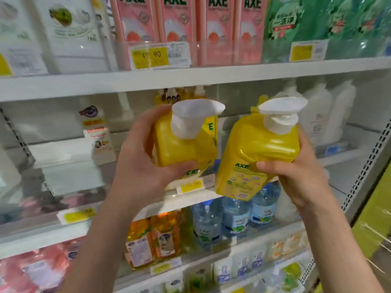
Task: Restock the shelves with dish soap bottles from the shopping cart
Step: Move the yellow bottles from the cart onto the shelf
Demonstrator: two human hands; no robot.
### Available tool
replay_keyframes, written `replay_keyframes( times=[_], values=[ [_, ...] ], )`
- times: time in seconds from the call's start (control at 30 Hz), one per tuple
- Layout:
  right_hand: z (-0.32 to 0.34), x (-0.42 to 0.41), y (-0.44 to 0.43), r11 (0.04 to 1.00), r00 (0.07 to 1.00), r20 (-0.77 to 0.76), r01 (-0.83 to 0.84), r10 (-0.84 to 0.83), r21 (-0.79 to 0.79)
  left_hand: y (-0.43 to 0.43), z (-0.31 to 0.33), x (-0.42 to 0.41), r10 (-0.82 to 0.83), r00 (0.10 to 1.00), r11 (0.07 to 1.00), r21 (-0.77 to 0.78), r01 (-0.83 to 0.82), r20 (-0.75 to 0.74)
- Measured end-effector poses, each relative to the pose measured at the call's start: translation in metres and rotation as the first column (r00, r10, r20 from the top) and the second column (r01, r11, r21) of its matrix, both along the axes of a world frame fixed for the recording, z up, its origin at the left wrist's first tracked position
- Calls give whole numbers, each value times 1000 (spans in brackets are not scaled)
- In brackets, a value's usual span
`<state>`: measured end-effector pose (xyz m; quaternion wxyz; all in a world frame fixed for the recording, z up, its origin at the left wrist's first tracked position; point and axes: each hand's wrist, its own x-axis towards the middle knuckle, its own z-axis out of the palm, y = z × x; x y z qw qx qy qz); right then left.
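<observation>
Gripping two yellow bottles, two hands

Left of the left fingers, open shelf room is seen, broken only by a slim white bottle. Passage above the fingers is capped by the upper shelf board. Between the hands the gap is filled by the left bottle and right bottle. Beyond the right fingers, the bay is blocked by white jugs.

Two yellow bottles, white pumps, pink cartons, green packs
</observation>
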<state>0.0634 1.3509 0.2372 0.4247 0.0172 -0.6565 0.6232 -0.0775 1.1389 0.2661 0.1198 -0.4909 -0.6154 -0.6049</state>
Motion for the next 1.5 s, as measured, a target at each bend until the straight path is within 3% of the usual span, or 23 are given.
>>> replay_keyframes(
  times=[0.33, 0.63, 0.87, 1.07, 1.5],
  values=[
    [23, -60, 56, 976, 979, 5, -206, 206, 73, 48, 2, -27, 168, 983, 986, 6, -168, -78],
    [-4, -108, 79, 948, 941, 117, -317, 317, -21, 68, -24, -50, 227, 967, 974, -31, -225, 115],
    [-2, -126, 95, 922, 904, 187, -386, 385, -33, 77, -25, -65, 128, 946, 992, -26, -126, 299],
    [6, -147, 109, 896, 858, 276, -444, 433, -25, 88, -19, -81, 85, 928, 996, -30, -80, 363],
    [-9, -154, 102, 958, 890, 398, -276, 225, 77, 102, -15, -99, 146, 871, 988, -110, -107, 469]
  ],
)
